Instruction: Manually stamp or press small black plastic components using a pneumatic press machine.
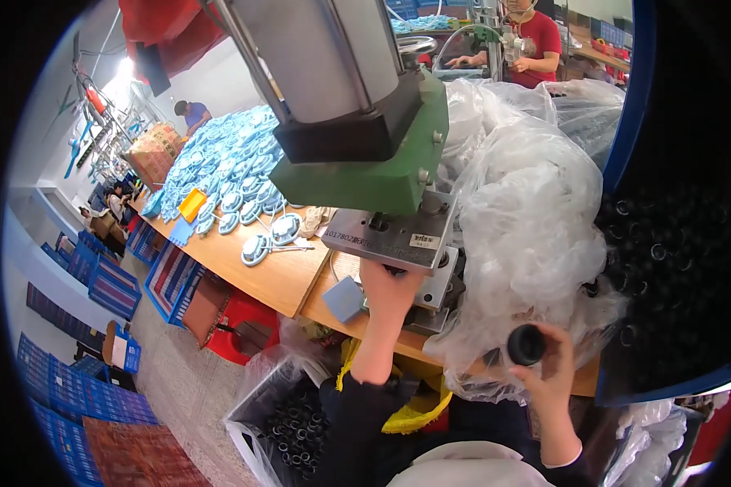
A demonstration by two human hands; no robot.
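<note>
Right hand [554, 367]: fingers closed around one black ring-shaped part [526, 344], held up just in front of a heap of clear plastic bags [528, 219]. Left hand [387, 286]: reaching under the grey plate [391, 237] of a green press [374, 174]; fingertips hidden, so whether it grips anything cannot be told. Below left hand: bag of black rings [296, 422]. Far left of it: wooden table [272, 276] with blue-white parts [227, 166].
</note>
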